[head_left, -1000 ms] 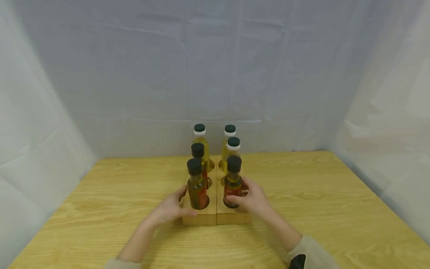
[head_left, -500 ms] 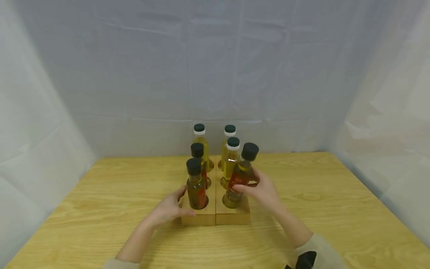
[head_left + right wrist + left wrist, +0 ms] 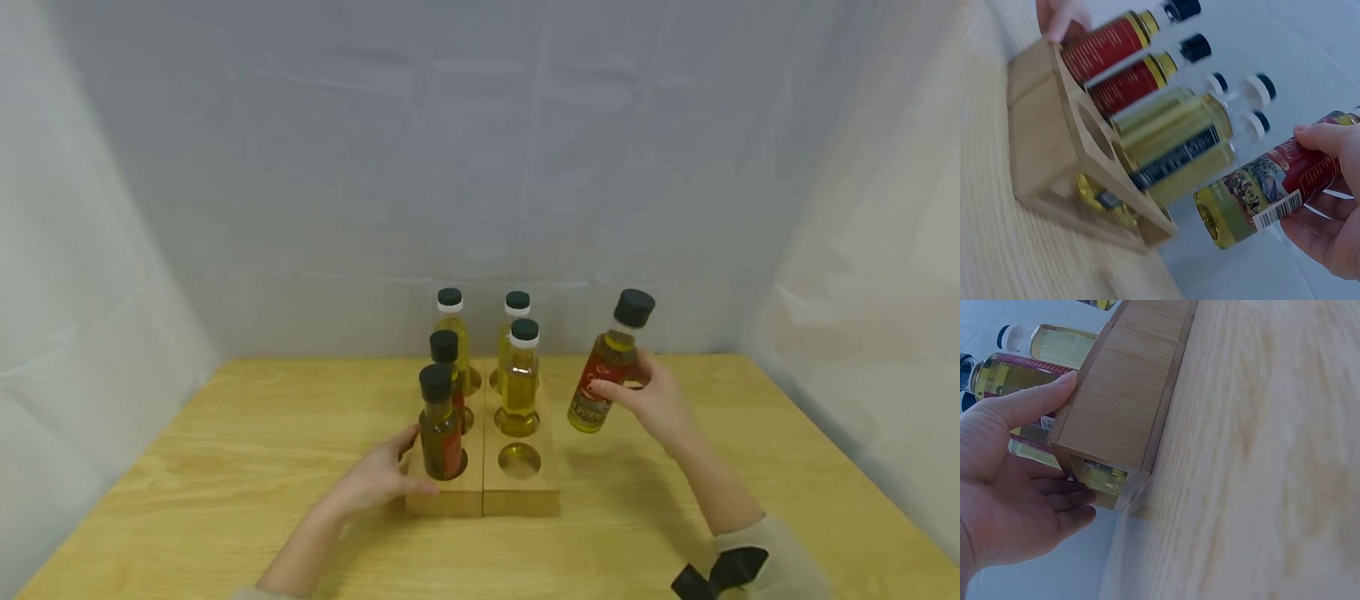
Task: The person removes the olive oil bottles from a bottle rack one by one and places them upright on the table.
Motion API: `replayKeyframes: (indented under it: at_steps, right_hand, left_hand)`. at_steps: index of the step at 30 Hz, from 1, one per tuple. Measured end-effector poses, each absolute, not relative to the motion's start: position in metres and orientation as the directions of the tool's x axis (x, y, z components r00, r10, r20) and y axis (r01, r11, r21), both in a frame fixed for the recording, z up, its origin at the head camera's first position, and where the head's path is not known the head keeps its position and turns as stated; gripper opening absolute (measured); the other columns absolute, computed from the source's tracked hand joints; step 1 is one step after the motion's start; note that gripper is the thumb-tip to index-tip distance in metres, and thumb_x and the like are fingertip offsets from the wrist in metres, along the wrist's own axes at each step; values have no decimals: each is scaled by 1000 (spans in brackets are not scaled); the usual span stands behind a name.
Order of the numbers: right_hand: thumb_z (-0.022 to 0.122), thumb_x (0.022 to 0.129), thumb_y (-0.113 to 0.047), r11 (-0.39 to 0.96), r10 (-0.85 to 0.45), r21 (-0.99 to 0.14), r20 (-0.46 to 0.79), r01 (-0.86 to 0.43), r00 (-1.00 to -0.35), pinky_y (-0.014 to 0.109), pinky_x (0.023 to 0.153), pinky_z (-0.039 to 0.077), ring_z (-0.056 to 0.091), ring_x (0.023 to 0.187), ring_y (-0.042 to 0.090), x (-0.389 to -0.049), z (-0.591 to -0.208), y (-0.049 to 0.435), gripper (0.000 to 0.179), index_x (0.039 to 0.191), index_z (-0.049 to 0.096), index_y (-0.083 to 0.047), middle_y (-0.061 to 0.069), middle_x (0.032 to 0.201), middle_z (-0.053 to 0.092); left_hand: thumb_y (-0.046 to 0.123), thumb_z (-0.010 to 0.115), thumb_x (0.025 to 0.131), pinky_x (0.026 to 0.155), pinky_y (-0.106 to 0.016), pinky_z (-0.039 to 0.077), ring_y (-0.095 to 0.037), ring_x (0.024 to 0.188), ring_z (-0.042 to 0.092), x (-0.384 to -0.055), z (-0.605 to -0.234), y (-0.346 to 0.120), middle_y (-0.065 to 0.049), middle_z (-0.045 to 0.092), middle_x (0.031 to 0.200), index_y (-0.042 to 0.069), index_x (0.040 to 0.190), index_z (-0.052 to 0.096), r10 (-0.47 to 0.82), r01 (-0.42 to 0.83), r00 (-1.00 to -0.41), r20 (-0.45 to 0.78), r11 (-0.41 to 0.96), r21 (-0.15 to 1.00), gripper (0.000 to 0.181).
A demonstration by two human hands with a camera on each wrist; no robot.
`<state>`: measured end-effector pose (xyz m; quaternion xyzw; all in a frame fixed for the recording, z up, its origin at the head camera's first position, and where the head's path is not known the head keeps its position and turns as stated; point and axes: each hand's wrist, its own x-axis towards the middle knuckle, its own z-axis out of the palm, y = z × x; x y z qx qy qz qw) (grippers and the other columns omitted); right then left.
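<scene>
My right hand (image 3: 656,404) grips an oil bottle (image 3: 602,379) with a red label and black cap, tilted in the air right of a wooden bottle rack (image 3: 521,502). In the right wrist view its barcode and base show. My left hand (image 3: 378,479) holds the rack's near left corner, thumb on the front edge, fingers at the side. Two black-capped bottles, the nearer one (image 3: 440,433) foremost, stand in the left row. Behind it is a green-capped bottle (image 3: 452,325). Two more green-capped bottles, one nearer (image 3: 520,387), stand in the right row. The near right hole (image 3: 520,461) has no bottle.
A wood-grain table (image 3: 225,467) carries the rack. White sheeting (image 3: 480,167) hangs behind the table and along both sides. A seam divides the rack into left and right halves. The tall bottles stand close together.
My right hand has lifted the red-labelled oil bottle out of the near right hole and carried it up and right, tilting it. My left hand has stayed at the rack's corner.
</scene>
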<state>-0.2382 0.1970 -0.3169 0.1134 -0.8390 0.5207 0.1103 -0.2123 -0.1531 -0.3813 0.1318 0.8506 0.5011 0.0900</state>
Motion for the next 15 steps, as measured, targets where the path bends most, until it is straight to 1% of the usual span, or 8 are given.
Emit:
replayKeyframes:
  at_steps: [4, 6, 10, 15]
  right_hand:
    - [69, 84, -31, 481, -35, -839, 273, -256, -961, 51, 91, 41, 50, 111, 33, -246, -318, 217, 58, 128, 48, 1, 22, 118, 55]
    - [68, 84, -35, 502, -11, -835, 254, -225, -967, 53, 92, 39, 49, 113, 36, -250, -319, 225, 62, 130, 46, 1, 23, 121, 54]
    - [66, 85, -38, 529, 57, -832, 233, -168, -971, 53, 92, 40, 48, 115, 40, -262, -323, 236, 67, 133, 42, 2, 27, 125, 51]
    - [65, 86, -36, 562, 148, -818, 244, -121, -958, 53, 91, 42, 48, 114, 42, -280, -331, 248, 65, 134, 42, 2, 28, 127, 49]
  left_hand:
    - [22, 81, 69, 104, -60, 21, -49, 130, 23, -212, -382, -154, -30, 23, 145, -9, 143, 22, 311, 132, -950, -22, 466, 875, 100]
    - [22, 81, 69, 104, -60, 21, -48, 131, 23, -212, -382, -155, -30, 23, 145, -8, 143, 22, 310, 128, -950, -25, 463, 877, 99]
    - [23, 82, 69, 103, -60, 21, -48, 131, 22, -212, -380, -156, -30, 22, 146, -8, 143, 21, 309, 122, -950, -28, 457, 881, 101]
    - [23, 82, 69, 103, -60, 22, -48, 131, 22, -212, -379, -155, -30, 23, 145, -8, 143, 21, 309, 132, -951, -17, 454, 881, 101]
